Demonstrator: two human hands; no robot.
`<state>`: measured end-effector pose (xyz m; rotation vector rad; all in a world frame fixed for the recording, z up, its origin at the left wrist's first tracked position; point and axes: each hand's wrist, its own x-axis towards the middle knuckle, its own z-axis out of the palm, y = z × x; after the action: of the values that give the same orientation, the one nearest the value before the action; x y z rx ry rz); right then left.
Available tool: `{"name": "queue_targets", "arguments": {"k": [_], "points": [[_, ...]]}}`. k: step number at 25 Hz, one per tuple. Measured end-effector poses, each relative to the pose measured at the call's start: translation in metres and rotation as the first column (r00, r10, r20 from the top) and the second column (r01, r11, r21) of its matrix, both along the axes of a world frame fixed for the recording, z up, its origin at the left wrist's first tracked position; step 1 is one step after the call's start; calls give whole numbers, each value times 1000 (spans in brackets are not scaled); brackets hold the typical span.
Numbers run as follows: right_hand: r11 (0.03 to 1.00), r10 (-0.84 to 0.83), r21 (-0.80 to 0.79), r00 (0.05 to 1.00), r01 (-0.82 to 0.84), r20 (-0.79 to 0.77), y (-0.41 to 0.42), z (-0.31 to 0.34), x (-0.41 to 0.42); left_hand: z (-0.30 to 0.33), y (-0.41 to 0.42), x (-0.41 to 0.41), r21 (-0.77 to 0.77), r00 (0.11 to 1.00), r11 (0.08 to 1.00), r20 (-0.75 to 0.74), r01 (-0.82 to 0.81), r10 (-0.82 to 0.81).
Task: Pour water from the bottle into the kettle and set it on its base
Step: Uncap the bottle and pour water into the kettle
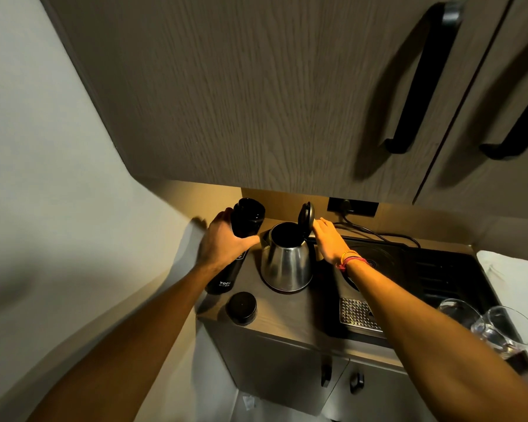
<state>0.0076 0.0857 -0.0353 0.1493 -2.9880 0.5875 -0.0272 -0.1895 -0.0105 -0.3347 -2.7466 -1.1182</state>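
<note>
**Bottle in one hand, kettle lid up**

Two glasses (500, 327) sit close by at the right. A round black cap (241, 308) lies on the counter (287, 315). Behind it, the left hand (223, 243) has its fingers (250, 240) wrapped around the black bottle (240, 239), which has no cap on. The shiny kettle (287, 260) stands beside the bottle, mouth open. The right hand (328, 239) is spread flat, its fingertips touching the raised lid (306, 216).
</note>
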Motion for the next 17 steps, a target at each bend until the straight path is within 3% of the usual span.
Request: {"name": "queue_targets", "arguments": {"k": [10, 17], "points": [[1000, 13, 1, 1000, -13, 11, 4, -2, 1, 0, 23, 6, -403, 997, 912, 3, 74, -79], [999, 17, 27, 1000, -17, 5, 5, -3, 0, 9, 35, 1, -528, 991, 838, 79, 137, -112]]}}
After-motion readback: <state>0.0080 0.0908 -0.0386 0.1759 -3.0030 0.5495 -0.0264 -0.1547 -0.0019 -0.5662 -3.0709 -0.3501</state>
